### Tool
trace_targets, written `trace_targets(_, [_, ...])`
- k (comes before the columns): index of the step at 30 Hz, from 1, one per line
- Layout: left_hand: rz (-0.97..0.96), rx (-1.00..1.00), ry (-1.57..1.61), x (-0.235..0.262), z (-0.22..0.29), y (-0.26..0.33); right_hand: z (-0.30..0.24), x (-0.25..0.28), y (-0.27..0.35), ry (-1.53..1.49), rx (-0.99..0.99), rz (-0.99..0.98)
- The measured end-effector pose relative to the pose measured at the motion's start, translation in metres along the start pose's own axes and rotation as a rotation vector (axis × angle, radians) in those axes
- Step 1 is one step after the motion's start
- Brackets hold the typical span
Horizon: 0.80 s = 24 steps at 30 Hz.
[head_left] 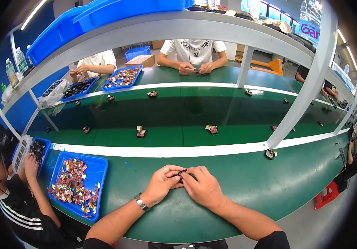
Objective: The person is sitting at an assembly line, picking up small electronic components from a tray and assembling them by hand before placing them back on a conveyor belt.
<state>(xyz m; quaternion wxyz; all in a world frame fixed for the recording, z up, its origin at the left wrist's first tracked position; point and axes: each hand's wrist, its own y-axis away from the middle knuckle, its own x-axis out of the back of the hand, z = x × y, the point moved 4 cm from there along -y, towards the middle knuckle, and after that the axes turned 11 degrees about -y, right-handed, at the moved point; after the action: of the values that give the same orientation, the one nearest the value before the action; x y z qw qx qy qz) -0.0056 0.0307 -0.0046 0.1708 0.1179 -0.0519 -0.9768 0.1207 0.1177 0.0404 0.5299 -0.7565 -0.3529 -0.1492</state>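
Note:
Both my hands meet over the green table near its front edge. My left hand (162,183), with a metal watch on the wrist, and my right hand (202,187) pinch a small dark part (182,172) between their fingertips. Most of the part is hidden by my fingers. A blue tray (99,177) filled with small red, gold and silver pieces lies to the left of my left forearm.
A green conveyor belt (166,112) beyond a white strip carries scattered small parts (140,132), and one part (270,154) lies at its near edge. A person (16,195) sits at my left beside another blue tray (45,144). Two people work across the belt. A grey shelf frame (303,95) stands overhead.

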Motion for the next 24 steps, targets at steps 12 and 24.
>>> trace_targets(12, [0.027,-0.010,0.009,-0.002,0.001,0.001,0.001,-0.003,-0.001,0.034,0.071,0.047])
trace_targets(24, [0.105,-0.099,0.093,0.007,-0.003,-0.004,0.012,-0.019,-0.011,-0.059,-0.044,-0.006])
